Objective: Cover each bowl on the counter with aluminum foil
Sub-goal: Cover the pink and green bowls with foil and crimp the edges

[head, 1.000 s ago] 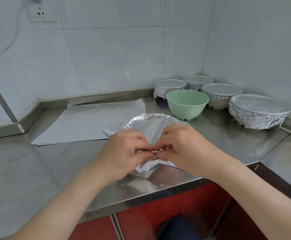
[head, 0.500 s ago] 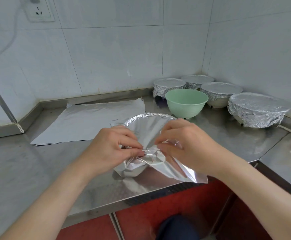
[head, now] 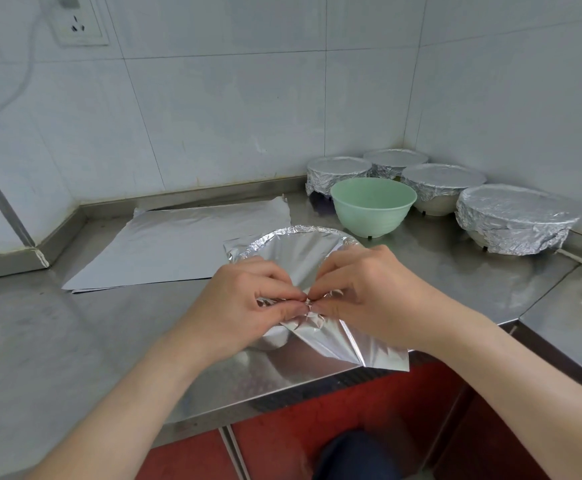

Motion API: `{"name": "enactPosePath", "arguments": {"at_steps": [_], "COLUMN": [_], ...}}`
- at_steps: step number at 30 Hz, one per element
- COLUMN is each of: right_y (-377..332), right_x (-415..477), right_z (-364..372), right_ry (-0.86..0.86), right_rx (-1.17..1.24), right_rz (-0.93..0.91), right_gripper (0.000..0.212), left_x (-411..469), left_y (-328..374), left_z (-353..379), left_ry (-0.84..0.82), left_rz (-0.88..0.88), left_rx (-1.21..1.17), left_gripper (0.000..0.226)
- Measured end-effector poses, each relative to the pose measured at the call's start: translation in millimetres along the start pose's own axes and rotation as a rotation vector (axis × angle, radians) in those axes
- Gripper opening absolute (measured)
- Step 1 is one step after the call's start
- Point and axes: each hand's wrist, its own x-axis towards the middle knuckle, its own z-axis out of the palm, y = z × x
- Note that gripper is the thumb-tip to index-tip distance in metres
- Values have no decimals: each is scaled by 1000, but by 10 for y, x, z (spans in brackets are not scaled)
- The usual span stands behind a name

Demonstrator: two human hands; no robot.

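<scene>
At the centre of the frame, the left hand (head: 244, 306) and the right hand (head: 362, 292) meet fingertip to fingertip. Both pinch the crumpled near edge of a shiny aluminium foil sheet (head: 293, 258) draped over a round bowl (head: 273, 342) on the steel table (head: 75, 341). Just behind, towards the upper right, stands an uncovered pale green plastic bowl (head: 372, 209), with four foil-wrapped bowls (head: 514, 220) beyond it in the corner and flat spare foil sheets (head: 185, 244) lying left of centre.

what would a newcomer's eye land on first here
At the near edge of the counter, the left hand and right hand pinch the foil laid over a bowl. Behind them, one bare green bowl stands out beside four foil-covered bowls in the right corner. Flat foil sheets lie to the left.
</scene>
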Motion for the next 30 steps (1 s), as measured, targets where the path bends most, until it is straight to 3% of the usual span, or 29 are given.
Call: {"name": "enactPosePath", "arguments": {"at_steps": [7, 10, 13, 15, 18, 21, 30], "right_y": [5, 52, 89, 118, 97, 36, 94], "right_x": [-64, -111, -198, -311, -486, -576, -666], "right_z": [6, 44, 3, -41, -86, -43, 140], "right_ry": [73, 181, 311, 258, 147, 65, 177], "right_rx": [29, 6, 31, 165, 794, 1200, 1311], "right_rz": [-65, 14, 377, 674, 913, 887, 752], "right_gripper": [19, 26, 46, 73, 103, 105, 105], "left_x": [-24, -36, -49, -52, -51, -48, -35], "left_y": [-40, -62, -76, -81, -77, -63, -75], "left_z": [-4, -4, 5, 14, 29, 34, 8], "left_ry": [-13, 25, 68, 93, 107, 94, 115], "left_rz": [32, -20, -72, -94, -119, -144, -194], "left_rx": [-7, -61, -80, -76, -71, -64, -152], "left_gripper": [17, 18, 15, 13, 13, 15, 14]}}
